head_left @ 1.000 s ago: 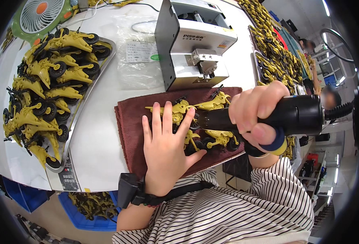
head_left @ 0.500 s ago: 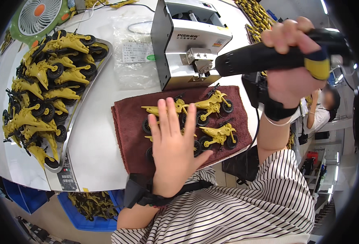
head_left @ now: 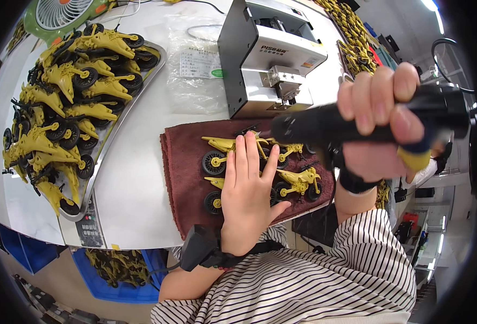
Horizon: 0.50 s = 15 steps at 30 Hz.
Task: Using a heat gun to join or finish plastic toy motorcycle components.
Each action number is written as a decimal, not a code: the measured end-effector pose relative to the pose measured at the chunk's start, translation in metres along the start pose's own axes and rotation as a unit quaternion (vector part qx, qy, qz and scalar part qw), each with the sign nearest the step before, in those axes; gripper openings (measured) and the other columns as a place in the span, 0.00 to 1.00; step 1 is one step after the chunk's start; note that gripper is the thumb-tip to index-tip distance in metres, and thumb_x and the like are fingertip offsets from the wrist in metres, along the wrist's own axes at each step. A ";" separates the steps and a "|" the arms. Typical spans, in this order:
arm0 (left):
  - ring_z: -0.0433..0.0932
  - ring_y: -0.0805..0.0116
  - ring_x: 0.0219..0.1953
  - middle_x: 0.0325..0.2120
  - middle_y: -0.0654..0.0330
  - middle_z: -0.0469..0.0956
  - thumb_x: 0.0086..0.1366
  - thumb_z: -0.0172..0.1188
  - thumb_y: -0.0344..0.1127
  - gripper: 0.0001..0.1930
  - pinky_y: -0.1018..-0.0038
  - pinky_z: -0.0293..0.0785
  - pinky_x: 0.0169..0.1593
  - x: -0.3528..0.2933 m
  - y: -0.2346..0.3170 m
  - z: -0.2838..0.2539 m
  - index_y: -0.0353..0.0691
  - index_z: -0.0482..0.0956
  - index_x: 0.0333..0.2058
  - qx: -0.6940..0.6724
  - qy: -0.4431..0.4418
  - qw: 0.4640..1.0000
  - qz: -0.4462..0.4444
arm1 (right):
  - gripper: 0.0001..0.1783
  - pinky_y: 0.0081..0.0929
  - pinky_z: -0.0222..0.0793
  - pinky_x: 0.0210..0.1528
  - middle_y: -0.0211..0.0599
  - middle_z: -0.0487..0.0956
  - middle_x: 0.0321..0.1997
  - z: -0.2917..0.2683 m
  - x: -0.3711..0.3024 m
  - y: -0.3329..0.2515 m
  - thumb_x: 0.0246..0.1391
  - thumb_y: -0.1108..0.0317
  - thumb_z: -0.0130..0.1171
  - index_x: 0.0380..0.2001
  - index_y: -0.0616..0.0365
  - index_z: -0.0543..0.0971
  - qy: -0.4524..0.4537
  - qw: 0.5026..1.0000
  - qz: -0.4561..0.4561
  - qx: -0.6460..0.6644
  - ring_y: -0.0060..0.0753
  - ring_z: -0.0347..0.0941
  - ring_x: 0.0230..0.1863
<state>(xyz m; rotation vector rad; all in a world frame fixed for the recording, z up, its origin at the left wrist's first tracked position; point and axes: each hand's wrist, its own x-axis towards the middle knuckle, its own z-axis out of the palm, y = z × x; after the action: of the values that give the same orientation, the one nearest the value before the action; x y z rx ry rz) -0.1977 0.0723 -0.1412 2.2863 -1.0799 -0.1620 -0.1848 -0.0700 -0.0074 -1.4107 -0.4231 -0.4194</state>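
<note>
Gripping a black tool (head_left: 319, 125), the right hand (head_left: 381, 105) points it leftward; the left hand (head_left: 248, 202) (palm down, partly splayed) lies over yellow toy motorcycles (head_left: 219, 143).

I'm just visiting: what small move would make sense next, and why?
Perhaps gently settling the tip of the black handheld tool onto the upper-left yellow toy motorcycle, with the left hand held steady. The right hand points the tool there, and the left is spread partly over that toy; blur hides whether they touch.
</note>
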 end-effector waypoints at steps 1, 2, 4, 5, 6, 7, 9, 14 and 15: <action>0.48 0.47 0.64 0.61 0.43 0.52 0.40 0.64 0.62 0.48 0.60 0.42 0.65 0.003 0.006 -0.003 0.44 0.61 0.59 0.030 -0.051 0.998 0.004 | 0.12 0.29 0.59 0.34 0.30 0.66 0.23 0.006 -0.003 -0.002 0.44 0.73 0.53 0.32 0.54 0.62 -0.004 1.000 0.005 0.006 0.25 0.63 0.24; 0.48 0.47 0.64 0.61 0.43 0.52 0.40 0.64 0.62 0.48 0.60 0.42 0.65 0.003 0.005 -0.003 0.44 0.61 0.59 0.032 -0.051 0.998 0.001 | 0.13 0.29 0.60 0.33 0.30 0.66 0.23 0.017 -0.005 0.004 0.44 0.74 0.53 0.32 0.54 0.62 -0.016 0.999 0.013 0.026 0.25 0.63 0.23; 0.49 0.47 0.64 0.61 0.43 0.52 0.41 0.65 0.61 0.47 0.59 0.43 0.65 0.002 0.002 -0.004 0.45 0.63 0.58 0.015 -0.119 0.992 -0.026 | 0.14 0.29 0.62 0.33 0.29 0.68 0.23 0.040 -0.006 0.015 0.45 0.73 0.57 0.33 0.52 0.63 0.026 0.997 0.073 0.029 0.26 0.65 0.23; 0.48 0.47 0.64 0.61 0.43 0.51 0.41 0.64 0.61 0.45 0.58 0.43 0.65 -0.003 -0.003 0.003 0.44 0.64 0.57 -0.034 -0.094 0.995 -0.025 | 0.15 0.29 0.62 0.32 0.29 0.68 0.23 0.043 -0.005 0.020 0.44 0.73 0.59 0.32 0.52 0.64 0.018 0.996 0.088 0.004 0.26 0.66 0.23; 0.49 0.48 0.64 0.58 0.45 0.56 0.42 0.65 0.60 0.42 0.56 0.44 0.64 -0.007 -0.006 0.002 0.43 0.66 0.54 -0.059 -0.052 0.997 -0.009 | 0.15 0.29 0.63 0.32 0.29 0.68 0.22 0.045 -0.004 0.025 0.44 0.72 0.60 0.32 0.52 0.64 0.011 0.994 0.103 -0.020 0.26 0.66 0.22; 0.50 0.48 0.63 0.56 0.47 0.58 0.42 0.65 0.59 0.40 0.56 0.45 0.64 -0.008 -0.006 0.008 0.43 0.68 0.52 -0.058 -0.040 0.998 0.004 | 0.16 0.29 0.64 0.31 0.29 0.69 0.21 0.048 -0.004 0.028 0.43 0.73 0.63 0.31 0.52 0.65 0.021 0.994 0.106 -0.028 0.26 0.67 0.21; 0.52 0.48 0.62 0.54 0.48 0.60 0.42 0.65 0.59 0.38 0.55 0.46 0.63 -0.008 -0.003 0.011 0.42 0.69 0.50 -0.059 -0.025 0.998 0.019 | 0.16 0.29 0.64 0.31 0.29 0.69 0.21 0.048 -0.004 0.031 0.43 0.73 0.63 0.31 0.52 0.65 0.018 0.993 0.108 -0.039 0.25 0.67 0.21; 0.55 0.55 0.62 0.58 0.54 0.60 0.45 0.59 0.64 0.46 0.57 0.48 0.63 -0.010 -0.003 0.008 0.40 0.61 0.58 0.024 -0.046 0.999 0.005 | 0.16 0.17 0.67 0.28 0.34 0.74 0.24 0.041 -0.006 0.060 0.39 0.80 0.60 0.33 0.60 0.68 -0.021 0.998 0.053 -0.034 0.19 0.70 0.24; 0.55 0.55 0.62 0.58 0.54 0.60 0.45 0.59 0.64 0.46 0.57 0.48 0.63 -0.011 -0.003 0.008 0.40 0.61 0.58 0.023 -0.046 0.999 0.004 | 0.16 0.17 0.67 0.27 0.33 0.74 0.24 0.046 -0.006 0.067 0.39 0.81 0.60 0.34 0.61 0.69 -0.013 0.999 0.041 0.017 0.18 0.69 0.23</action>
<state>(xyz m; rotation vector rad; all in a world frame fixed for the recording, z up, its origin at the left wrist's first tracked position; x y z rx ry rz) -0.2060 0.0781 -0.1513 2.3349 -1.1511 -0.2429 -0.1565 -0.0166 -0.0621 -1.3978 -0.3899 -0.3253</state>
